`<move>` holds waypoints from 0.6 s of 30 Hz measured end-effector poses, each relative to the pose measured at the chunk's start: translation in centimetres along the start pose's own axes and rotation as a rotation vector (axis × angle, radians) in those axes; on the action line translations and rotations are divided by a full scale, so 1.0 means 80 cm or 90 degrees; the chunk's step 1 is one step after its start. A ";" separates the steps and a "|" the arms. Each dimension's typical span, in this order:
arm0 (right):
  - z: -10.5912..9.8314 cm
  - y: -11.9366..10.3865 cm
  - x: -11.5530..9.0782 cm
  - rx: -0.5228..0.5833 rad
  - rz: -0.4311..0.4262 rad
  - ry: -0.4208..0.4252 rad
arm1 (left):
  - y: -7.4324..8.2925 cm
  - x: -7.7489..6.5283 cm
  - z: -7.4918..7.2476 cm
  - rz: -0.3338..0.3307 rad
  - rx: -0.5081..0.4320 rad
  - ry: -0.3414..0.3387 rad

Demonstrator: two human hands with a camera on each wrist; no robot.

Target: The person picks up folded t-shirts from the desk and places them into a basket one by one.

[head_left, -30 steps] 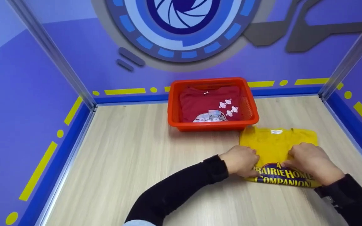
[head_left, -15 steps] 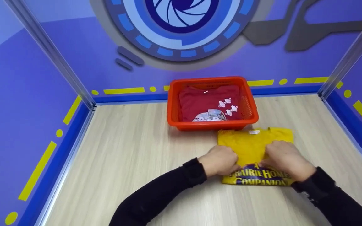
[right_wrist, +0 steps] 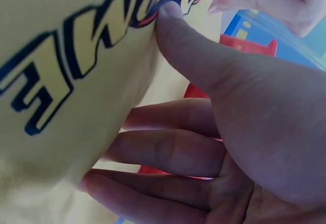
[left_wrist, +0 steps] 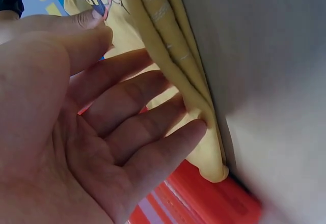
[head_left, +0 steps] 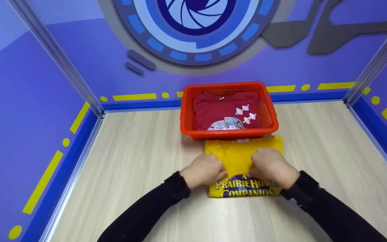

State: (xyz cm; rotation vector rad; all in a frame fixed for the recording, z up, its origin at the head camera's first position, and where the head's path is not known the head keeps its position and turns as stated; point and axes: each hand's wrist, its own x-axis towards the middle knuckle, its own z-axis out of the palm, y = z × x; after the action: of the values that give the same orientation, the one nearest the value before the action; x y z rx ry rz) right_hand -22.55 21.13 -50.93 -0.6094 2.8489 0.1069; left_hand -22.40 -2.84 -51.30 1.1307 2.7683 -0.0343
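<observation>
A folded yellow T-shirt (head_left: 235, 154) printed "A Prairie Home Companion" lies on the table, its collar edge against the front of the red basket. My left hand (head_left: 203, 169) is at its left side; in the left wrist view its extended fingers (left_wrist: 147, 130) touch the folded edge, with the thumb apart from them. On the right half of the shirt rests my right hand (head_left: 270, 166). The right wrist view shows its thumb tip and fairly straight fingers (right_wrist: 168, 150) pressing on the cloth. The fingertips are hidden in the head view.
The red plastic basket (head_left: 228, 135) stands near the back wall, holding a folded dark red shirt (head_left: 218, 109) with white prints. Blue-purple panels (head_left: 89, 67) with metal corner posts enclose the wooden tabletop (head_left: 139, 151) at the back and sides.
Both hands have slid the yellow T-shirt left across the table, from the basket's front right to directly in front of it. The basket has stayed in place.
</observation>
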 end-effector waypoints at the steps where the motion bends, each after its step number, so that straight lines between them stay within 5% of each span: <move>1: -0.001 -0.005 0.003 -0.001 -0.002 0.000 | -0.005 -0.004 0.000 -0.004 -0.004 -0.001; 13: -0.008 -0.071 0.030 -0.023 -0.009 0.035 | -0.042 -0.039 -0.003 -0.094 -0.004 0.004; 18: -0.002 -0.060 0.020 0.075 0.005 0.107 | -0.034 -0.038 -0.007 -0.100 -0.032 0.026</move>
State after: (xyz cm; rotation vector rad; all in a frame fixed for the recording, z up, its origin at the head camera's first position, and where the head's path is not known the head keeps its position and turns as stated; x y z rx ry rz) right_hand -22.00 16.13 -51.26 -0.6092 2.9922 -0.1148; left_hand -22.21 -6.89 -50.41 0.9110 2.8697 0.0406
